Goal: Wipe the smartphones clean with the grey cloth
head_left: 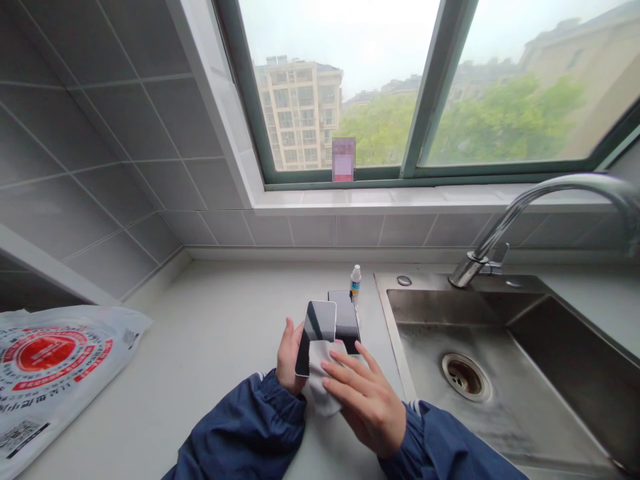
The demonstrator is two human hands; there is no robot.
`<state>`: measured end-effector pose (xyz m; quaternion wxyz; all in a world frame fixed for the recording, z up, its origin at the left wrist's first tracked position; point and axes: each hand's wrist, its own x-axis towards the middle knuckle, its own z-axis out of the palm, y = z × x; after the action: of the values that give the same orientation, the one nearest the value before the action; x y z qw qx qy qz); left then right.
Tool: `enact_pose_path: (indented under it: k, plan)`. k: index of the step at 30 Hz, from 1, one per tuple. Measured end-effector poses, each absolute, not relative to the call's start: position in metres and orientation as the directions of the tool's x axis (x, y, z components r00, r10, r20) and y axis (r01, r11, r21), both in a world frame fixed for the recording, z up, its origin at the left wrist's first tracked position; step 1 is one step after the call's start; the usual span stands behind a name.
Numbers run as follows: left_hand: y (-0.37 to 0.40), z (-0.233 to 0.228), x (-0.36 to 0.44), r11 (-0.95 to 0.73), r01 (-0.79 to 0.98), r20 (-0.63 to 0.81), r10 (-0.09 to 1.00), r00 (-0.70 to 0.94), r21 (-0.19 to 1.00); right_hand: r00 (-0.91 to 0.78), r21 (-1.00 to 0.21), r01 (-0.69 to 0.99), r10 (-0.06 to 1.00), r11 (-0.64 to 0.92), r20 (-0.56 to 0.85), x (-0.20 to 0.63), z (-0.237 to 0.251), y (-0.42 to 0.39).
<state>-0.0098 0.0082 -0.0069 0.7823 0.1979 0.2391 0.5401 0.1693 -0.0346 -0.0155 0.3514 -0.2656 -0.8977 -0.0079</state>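
A smartphone [320,320] with a dark, glossy screen and a pale rim is held tilted in my left hand [288,357], whose fingers wrap round its left side and back. My right hand [367,397] presses a light grey cloth [320,380] against the lower part of the screen, fingers stretched over the cloth. Behind the phone, a dark flat case-like object [346,315] lies on the counter, partly hidden. Just beyond it stands a small white bottle [355,279] with a blue and yellow label.
A steel sink [393,320] with a drain [466,377] is set into the counter [220,320] at right, under a curved chrome tap [515,213]. At left lies a white plastic bag [115,333] with red print. A window [335,80] stands behind.
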Motion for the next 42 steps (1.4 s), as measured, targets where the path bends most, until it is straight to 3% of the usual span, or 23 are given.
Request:
enact_pose_path:
  k: [6,18,34,42]
  plan:
    - [0.027,-0.008,-0.029,0.351,-0.651,-0.276,0.936,0.219,0.673,-0.601,-0.252,0.462,0.509,0.85,0.617,0.171,-0.019,-0.034]
    - [0.039,-0.005,-0.051,0.448,-0.488,-0.33,0.891,0.313,0.749,-0.606,-0.336,0.405,0.525,0.85,0.598,0.17,-0.015,-0.036]
    - [0.042,-0.024,-0.04,0.373,-0.276,-0.398,0.917,-0.04,0.886,-0.555,-0.415,0.353,0.544,0.839,0.629,0.165,-0.012,-0.035]
    - [0.038,-0.028,-0.034,0.325,-0.193,-0.344,0.936,-0.071,0.926,-0.56,-0.463,0.327,0.564,0.824,0.607,0.167,-0.013,-0.034]
